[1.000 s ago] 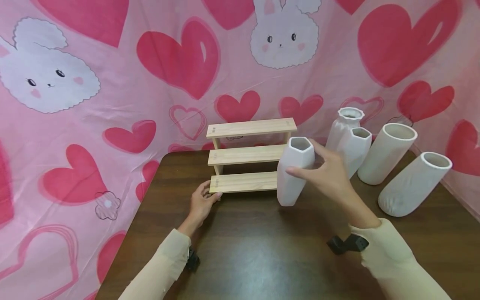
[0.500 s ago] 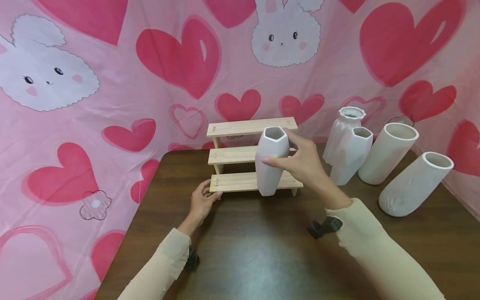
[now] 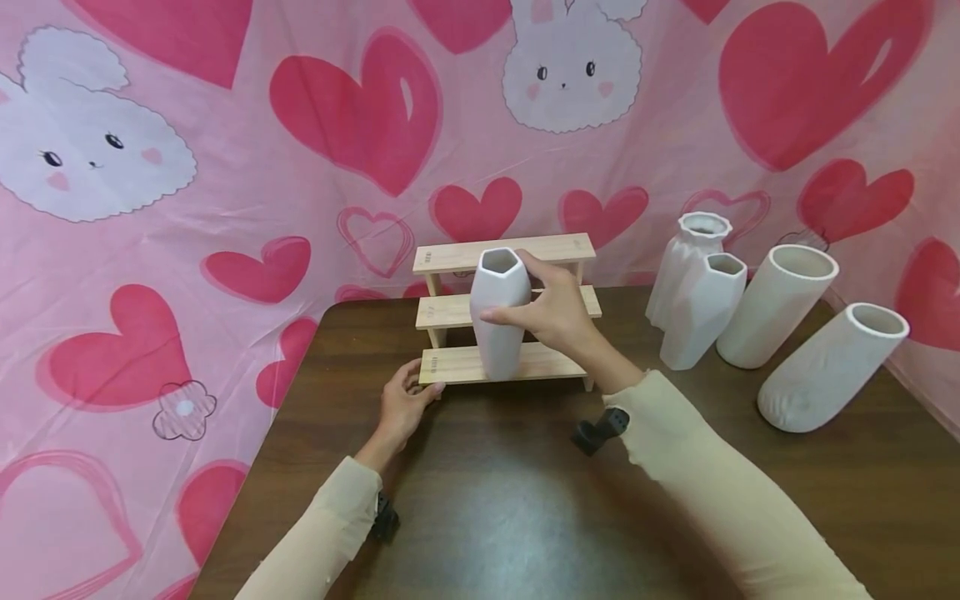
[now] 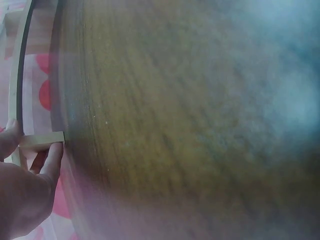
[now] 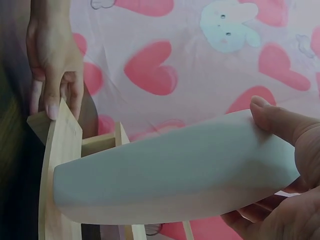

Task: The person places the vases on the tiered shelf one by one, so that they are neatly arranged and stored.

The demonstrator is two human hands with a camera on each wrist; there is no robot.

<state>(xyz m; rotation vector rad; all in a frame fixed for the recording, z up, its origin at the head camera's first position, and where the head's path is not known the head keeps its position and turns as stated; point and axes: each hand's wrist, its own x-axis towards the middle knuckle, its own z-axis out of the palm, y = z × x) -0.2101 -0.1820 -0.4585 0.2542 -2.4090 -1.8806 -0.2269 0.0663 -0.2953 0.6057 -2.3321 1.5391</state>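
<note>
In the head view, my right hand (image 3: 558, 310) grips a white faceted vase (image 3: 498, 333) near its five-sided mouth, thumb in front and fingers behind. The vase is nearly upright, its base at the middle of the lowest step of a three-tier wooden display stand (image 3: 453, 364). Seen from the right wrist, the vase base (image 5: 75, 192) meets or almost meets the board; I cannot tell whether it rests there. My left hand (image 3: 401, 411) holds the left end of that lowest step. In the left wrist view, its thumb is on the board and its fingers (image 4: 54, 160) are at the stand's leg (image 4: 44, 139).
At the right of the brown table (image 3: 480, 500) stand several white vases: one with a ruffled rim (image 3: 678, 275), a faceted one (image 3: 697, 317), a smooth cylinder (image 3: 772, 308) and a textured cylinder (image 3: 828, 371). A pink heart-patterned cloth (image 3: 315, 192) hangs behind the table.
My right hand has carried the faceted vase leftward, from the stand's right end to the middle of the lowest step, lately less fast. The left hand has stayed on the stand.
</note>
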